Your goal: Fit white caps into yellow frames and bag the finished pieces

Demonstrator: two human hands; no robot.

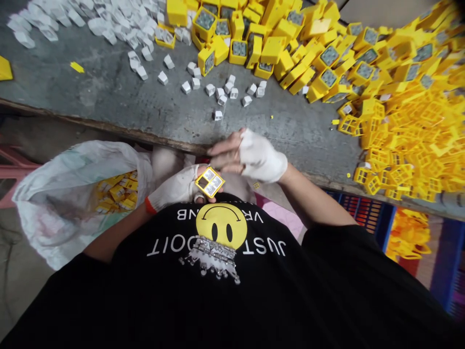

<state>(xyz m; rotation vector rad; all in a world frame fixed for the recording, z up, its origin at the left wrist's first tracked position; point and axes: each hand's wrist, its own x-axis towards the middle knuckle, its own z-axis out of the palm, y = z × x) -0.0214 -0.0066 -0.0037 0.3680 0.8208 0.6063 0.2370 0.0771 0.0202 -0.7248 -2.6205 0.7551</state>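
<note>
A yellow frame (210, 182) is held by the fingers of the left hand (192, 183), just above the black shirt (232, 310) and short of the edge of the bench (119, 104). Three of its four openings are filled with pale pieces (217, 181); the one at 9 o'clock shows dark. The right hand (250, 154) is seen near the frame, at 2 o'clock from it; its fingers are pointed toward 9 o'clock and blurred, so whether anything is held cannot be told. (On both hands white gloves (267, 160) are worn, with fingertips left bare.) From the frame, loose white blocks (221, 94) are scattered at 12 o'clock, yellow cases (274, 50) are heaped at 1, and a white bag (36, 194) holding yellow items (118, 191) is placed at 9.
</note>
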